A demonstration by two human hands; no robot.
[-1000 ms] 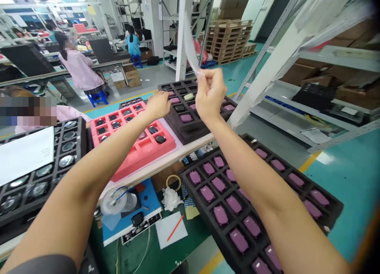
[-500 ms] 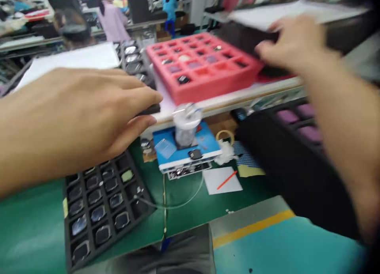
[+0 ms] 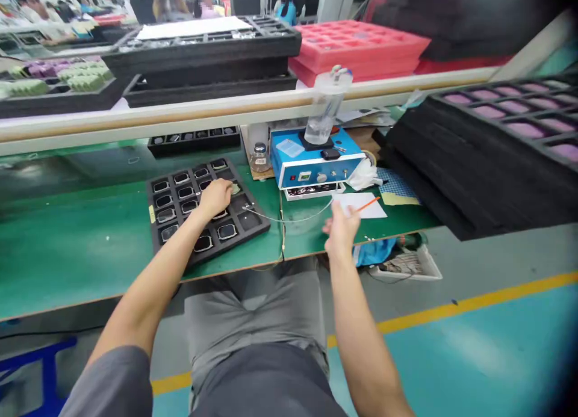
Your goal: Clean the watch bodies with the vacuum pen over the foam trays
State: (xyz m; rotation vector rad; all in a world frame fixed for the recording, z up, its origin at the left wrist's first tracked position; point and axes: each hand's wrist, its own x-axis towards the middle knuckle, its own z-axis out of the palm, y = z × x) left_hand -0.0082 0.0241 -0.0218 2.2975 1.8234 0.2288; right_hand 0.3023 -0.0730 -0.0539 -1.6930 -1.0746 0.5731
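Observation:
My left hand (image 3: 217,197) is over a black foam tray (image 3: 255,229), its fingers bent and closed at a light green piece (image 3: 235,189) in one compartment. The fingertips are partly hidden. Dark, rounded-square pieces with pale rims, such as this one (image 3: 226,230), fill many compartments. A thin clear tube (image 3: 298,221) runs from the tray across the green bench towards my right hand (image 3: 342,227). That hand hovers at the bench's front edge, fingers loosely bent and apart, with nothing visible in it. Just beyond lie a white paper sheet (image 3: 374,211) and an orange stick (image 3: 368,204).
A blue box with a dial (image 3: 289,170) bears a clear plastic cup (image 3: 320,125). Left of it stands a glass jar (image 3: 259,158). Red foam trays (image 3: 356,59) and black trays (image 3: 203,74) are stacked on the shelf. Another black tray stack (image 3: 469,158) juts out at right.
Both hands have come down from shelf height: the left to the foam tray, the right from beside the red tray to the bench edge. The view has shifted and shows more bench.

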